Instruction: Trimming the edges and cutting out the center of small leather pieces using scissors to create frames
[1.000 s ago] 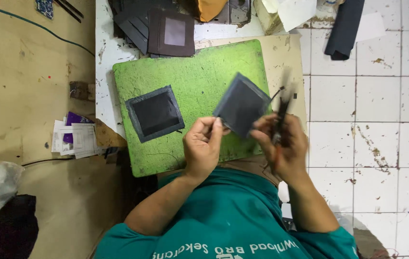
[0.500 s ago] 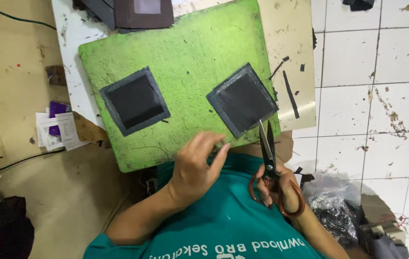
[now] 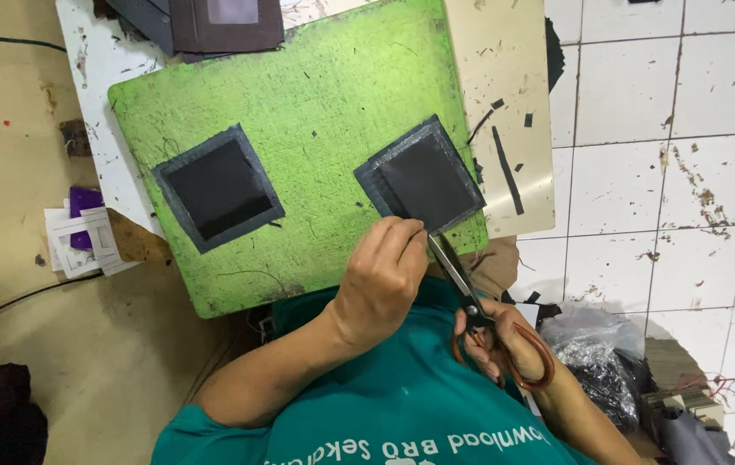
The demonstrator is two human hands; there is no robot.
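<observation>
Down at the near right corner of the green board, the left hand is closed on the near edge of a dark square fabric piece, fingers curled over it and pinching it against the board. That piece lies tilted, one corner pointing toward the far edge, and its right side reaches the board's right edge. Right beside the left hand's fingertips, the blades of a pair of scissors meet the near corner of the fabric piece; whether the blades are parted or shut cannot be told. The right hand grips the scissors by their orange-brown handles, fingers through the loops, held close to the teal shirt and just off the board's near edge.

Well apart from this, toward the left edge of the board, a second dark square piece lies flat with a grey border around it, touched by neither hand. Thin black offcuts lie on the pale sheet just past the board's right edge. At the far edge, a dark folder-like stack overlaps the board's corner. Some paper slips with a purple bit sit off the left side, on the floor.
</observation>
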